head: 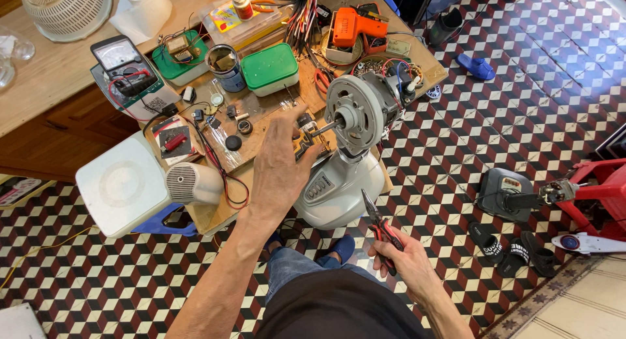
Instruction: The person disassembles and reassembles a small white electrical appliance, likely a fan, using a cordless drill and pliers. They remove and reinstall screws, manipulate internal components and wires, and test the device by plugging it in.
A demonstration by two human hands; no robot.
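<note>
left hand: left hand point(282, 157) is stretched out over the counter point(52, 71), grip pinched narrow on a small brass-coloured part point(306, 138) sitting right at the tip of the motor shaft point(324, 128)

right hand: right hand point(405, 257) hangs low at about 5 o'clock from the fan, grip wrapped around the red-and-black handles of the pliers point(381, 229), nose aimed up toward 11 o'clock, not touching anything

fan: stripped fan motor point(360, 105), silver face plate, shaft sticking out toward 9 o'clock, mounted on a grey fan base point(336, 185) at the counter edge

around it: green-lidded box point(270, 66) at 10 o'clock from the motor, orange drill point(355, 26) at 12, analog multimeter point(124, 68) way off at 9, white speaker-looking box point(130, 185) at 8 o'clock

floor: cube-pattern tile floor point(495, 104), blue slipper point(476, 66) at 2 o'clock
</note>
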